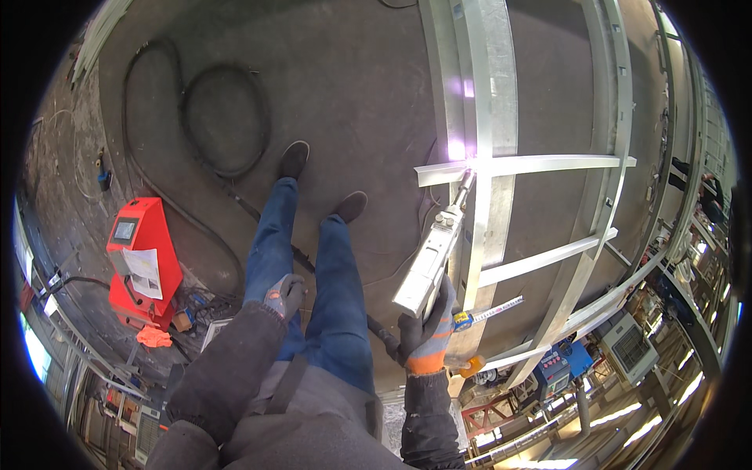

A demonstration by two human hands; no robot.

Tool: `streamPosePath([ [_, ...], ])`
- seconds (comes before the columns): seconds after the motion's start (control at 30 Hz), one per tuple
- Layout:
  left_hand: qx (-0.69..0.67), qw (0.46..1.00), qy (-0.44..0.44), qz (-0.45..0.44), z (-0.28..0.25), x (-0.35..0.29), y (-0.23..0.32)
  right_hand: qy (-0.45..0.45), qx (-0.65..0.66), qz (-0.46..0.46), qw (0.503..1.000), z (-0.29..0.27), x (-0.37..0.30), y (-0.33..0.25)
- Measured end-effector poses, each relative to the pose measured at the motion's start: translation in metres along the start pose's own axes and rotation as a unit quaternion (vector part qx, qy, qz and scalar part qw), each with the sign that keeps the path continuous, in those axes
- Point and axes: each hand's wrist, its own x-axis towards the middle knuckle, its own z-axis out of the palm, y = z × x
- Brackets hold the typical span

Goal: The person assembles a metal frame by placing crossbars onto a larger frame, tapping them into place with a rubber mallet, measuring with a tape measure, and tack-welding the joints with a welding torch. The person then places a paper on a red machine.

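My right hand, in a grey and orange work glove, grips a white and silver handheld welding gun. The gun's nozzle meets the joint where a short angled metal crossbar crosses a long metal rail. A bright violet-white glow shows at that joint. My left hand, in a grey glove, rests on my left thigh with its fingers curled, nothing visible in it. A blue and yellow tape measure lies beside my right hand, its tape partly drawn out.
A red machine with a small screen stands at the left. A thick black hose loops across the floor and passes by my legs. More rails and a second crossbar form a frame at the right. Clutter and equipment fill the lower right.
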Motion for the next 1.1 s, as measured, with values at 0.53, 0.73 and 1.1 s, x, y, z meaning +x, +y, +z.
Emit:
streamPosePath([
  [0.53,-0.032,0.998,-0.003,-0.047,0.0,-0.005,0.025,-0.001,-0.029,-0.073,0.997,-0.002,0.001,-0.01],
  [0.73,-0.05,0.998,-0.003,-0.037,0.002,-0.002,0.017,-0.011,-0.01,-0.031,0.999,-0.004,0.0,-0.008],
  [1.1,0.007,0.998,-0.018,-0.053,0.0,-0.001,0.014,-0.007,-0.006,-0.03,0.999,-0.004,-0.002,-0.009],
])
